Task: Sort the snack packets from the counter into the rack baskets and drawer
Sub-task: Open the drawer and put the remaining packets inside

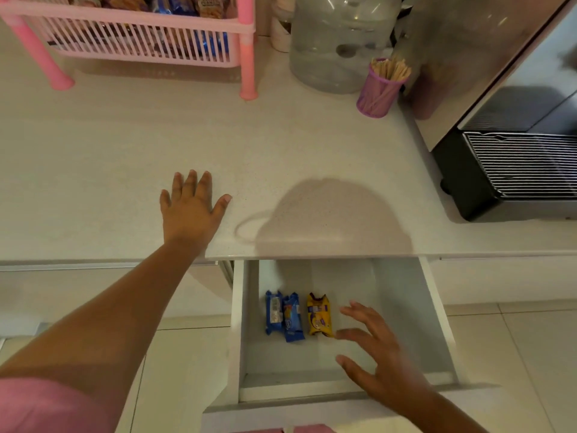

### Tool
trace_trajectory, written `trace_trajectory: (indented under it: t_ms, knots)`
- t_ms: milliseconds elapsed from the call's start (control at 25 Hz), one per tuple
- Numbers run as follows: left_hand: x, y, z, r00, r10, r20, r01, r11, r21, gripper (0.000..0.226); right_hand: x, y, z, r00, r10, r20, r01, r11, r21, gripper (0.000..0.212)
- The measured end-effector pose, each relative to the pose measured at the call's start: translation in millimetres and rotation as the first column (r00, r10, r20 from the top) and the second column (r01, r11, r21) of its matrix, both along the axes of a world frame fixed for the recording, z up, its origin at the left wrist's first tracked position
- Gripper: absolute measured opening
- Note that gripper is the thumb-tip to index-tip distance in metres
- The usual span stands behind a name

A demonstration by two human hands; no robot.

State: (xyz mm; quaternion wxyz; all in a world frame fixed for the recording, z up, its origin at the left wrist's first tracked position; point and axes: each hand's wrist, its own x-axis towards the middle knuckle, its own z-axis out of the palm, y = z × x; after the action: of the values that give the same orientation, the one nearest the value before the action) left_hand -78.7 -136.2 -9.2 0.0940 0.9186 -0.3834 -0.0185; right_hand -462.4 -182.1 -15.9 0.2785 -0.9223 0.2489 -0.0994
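Presently, the following are being recorded. Drawer (437, 310), one: it is being left pulled out below the counter (125, 167) edge, judged so that packets can be dropped in from above. Snack packets in the drawer, three: two blue packets (283, 317), overlapping, and one yellow packet (318, 314) just beside them, all being kept in a row toward the left wall, which is leaving the right part of the floor free. Right hand (379, 359), one: it is being held over the drawer with the grip spread wide and nothing held, the fingertips near the yellow packet; contact cannot be told. Left hand (192, 207), one: it is being laid flat on the counter, fingers spread, nothing grasped, probably as a brace. Pink rack basket (140, 45), one in view: several packets are being stored in it, too cropped for a count. Loose packets on the counter: none are being seen.
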Motion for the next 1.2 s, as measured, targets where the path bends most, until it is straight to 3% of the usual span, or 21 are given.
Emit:
trace_trajectory:
  t_ms: [80, 200, 320, 480, 600, 760, 960, 1200]
  knots:
    - [1, 3, 0, 1.0, 0.01, 0.023, -0.009, 0.999, -0.035, 0.071, -19, 13, 1, 1.0, 0.028, 0.009, -0.027, 0.996, -0.081, 0.04]
    - [-2, 4, 4, 0.998, 0.012, 0.06, -0.012, 1.0, -0.011, 0.073, -32, 27, -8, 0.967, 0.237, -0.095, -0.255, 0.914, -0.317, 0.062]
    - [-9, 4, 11, 1.0, -0.01, 0.028, 0.009, 0.998, 0.061, 0.078, -27, 26, -13, 0.955, 0.223, -0.196, -0.286, 0.865, -0.413, 0.076]
    - [-33, 26, 6, 0.988, -0.148, -0.046, 0.154, 0.974, 0.167, 0.082, -11, 16, -14, 0.964, 0.117, -0.239, -0.212, 0.881, -0.423, 0.082]
    - [-49, 47, 4, 0.967, -0.242, -0.075, 0.253, 0.939, 0.232, 0.1, 4, 4, -12, 0.979, 0.048, -0.199, -0.129, 0.9, -0.416, 0.09]
    - [-52, 58, 4, 0.922, -0.349, -0.169, 0.384, 0.883, 0.269, 0.117, 27, -19, 0, 0.962, -0.015, -0.274, -0.099, 0.912, -0.397, 0.096]
    - [-41, 56, 9, 0.869, -0.361, -0.339, 0.452, 0.858, 0.244, 0.13, 59, -44, 12, 0.945, -0.068, -0.32, -0.067, 0.917, -0.394, 0.101]
    - [-43, 58, 7, 0.865, -0.396, -0.309, 0.478, 0.836, 0.268, 0.133, 87, -75, 1, 0.946, -0.043, -0.321, -0.069, 0.942, -0.329, 0.101]
